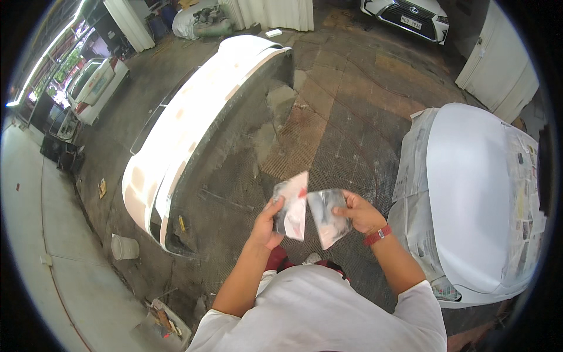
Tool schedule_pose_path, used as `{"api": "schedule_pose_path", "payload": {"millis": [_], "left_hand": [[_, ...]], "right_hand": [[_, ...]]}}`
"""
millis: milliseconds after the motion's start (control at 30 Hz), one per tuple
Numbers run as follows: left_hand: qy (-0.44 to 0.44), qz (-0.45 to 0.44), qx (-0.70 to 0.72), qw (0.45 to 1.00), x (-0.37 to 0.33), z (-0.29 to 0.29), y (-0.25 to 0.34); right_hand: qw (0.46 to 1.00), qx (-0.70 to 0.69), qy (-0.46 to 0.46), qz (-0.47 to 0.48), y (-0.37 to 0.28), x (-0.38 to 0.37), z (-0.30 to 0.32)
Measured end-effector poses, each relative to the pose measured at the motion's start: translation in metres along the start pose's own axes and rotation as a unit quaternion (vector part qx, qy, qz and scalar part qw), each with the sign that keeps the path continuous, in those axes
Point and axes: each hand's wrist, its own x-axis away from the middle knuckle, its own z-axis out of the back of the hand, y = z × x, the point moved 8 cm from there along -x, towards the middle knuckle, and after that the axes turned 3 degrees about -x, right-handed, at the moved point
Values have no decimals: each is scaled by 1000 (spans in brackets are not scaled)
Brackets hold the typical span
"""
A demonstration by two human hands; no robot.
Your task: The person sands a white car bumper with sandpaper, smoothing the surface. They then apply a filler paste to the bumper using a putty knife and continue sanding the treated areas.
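My left hand grips a flat, dark-edged plate bearing pale pink paste and a bright red blob near its right edge. Across a small gap, my right hand pinches a grey rectangular spreader, its lower part smeared with the same pinkish paste. Both pieces are held up in front of my body, tilted and slightly blurred. A white car bumper with pinkish-tan patches stands to the left of my hands, touched by neither.
On the right is a white car panel edged with masking paper. A white bucket stands at lower left, near a litter-filled container. Parked cars are farther back. A small yellow item lies beside the bumper.
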Motion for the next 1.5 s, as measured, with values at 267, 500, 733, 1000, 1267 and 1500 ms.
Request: {"api": "schedule_pose_path", "payload": {"millis": [267, 500, 733, 1000, 1267, 1500], "left_hand": [[79, -118, -276, 951, -98, -11, 23], [174, -231, -273, 917, -228, 25, 100], [61, -64, -52, 995, -355, 10, 178], [99, -114, -60, 987, -436, 34, 249], [129, -173, -115, 970, -496, 32, 316], [258, -255, -455, 813, -543, -10, 329]], "right_hand": [[591, 745, 141, 277, -118, -43, -51], [590, 797, -5, 124, -120, -136, -32], [790, 563, 43, 240, -203, -263, -61], [723, 652, 146, 176, -243, -379, 17], [608, 766, 131, 163, -275, -468, 77], [600, 760, -47, 247, -301, -530, 67]]}}
